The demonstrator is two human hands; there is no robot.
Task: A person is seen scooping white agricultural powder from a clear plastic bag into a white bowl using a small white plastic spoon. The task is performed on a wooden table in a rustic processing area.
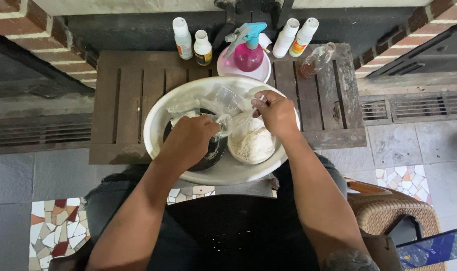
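Note:
A large white basin (155,120) rests on a low dark wooden table (128,95). Inside it lie a clear plastic bag of whitish granular material (252,143) and a dark round pot (211,153). My left hand (191,140) is over the pot, gripping one side of the bag's clear plastic. At the bag's top edge, my right hand (276,113) pinches the plastic between its fingers. More crumpled clear plastic (223,100) lies at the back of the basin.
At the table's back stand two white bottles (182,37), a pink spray bottle with a blue trigger (247,52) on a white dish, two leaning white bottles (295,36) and a small glass bottle (316,60). A wicker chair (394,216) and a phone (434,248) are at lower right.

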